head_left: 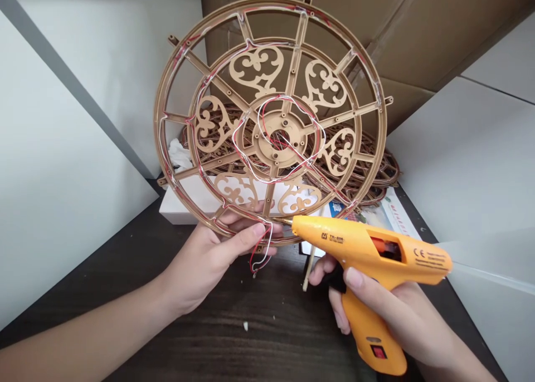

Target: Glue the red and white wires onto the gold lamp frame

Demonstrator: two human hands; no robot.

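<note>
A round gold-brown plastic frame [303, 70] with spokes and scroll ornaments stands tilted up before me. Red and white wires [234, 142] run along its rings and loop around its hub. My left hand [228, 245] grips the lower rim, thumb in front by the wires and fingers behind. Loose wire ends [259, 259] hang below that thumb. My right hand [371, 298] is wrapped around a yellow hot glue gun [321, 234], fingers at its black trigger. Its nozzle points left at the lower ring, close to my left thumb; whether it touches cannot be seen. A clear glue stick [493, 279] protrudes from its back.
Behind the frame lies a pile of similar wired frames [376, 173]. A white box [179, 204], crumpled white tissue [179, 153] and a printed sheet [397, 212] rest on the dark table [200, 337]. A thin stick [309, 270] shows near the gun. White panels flank both sides; cardboard [418, 48] stands behind.
</note>
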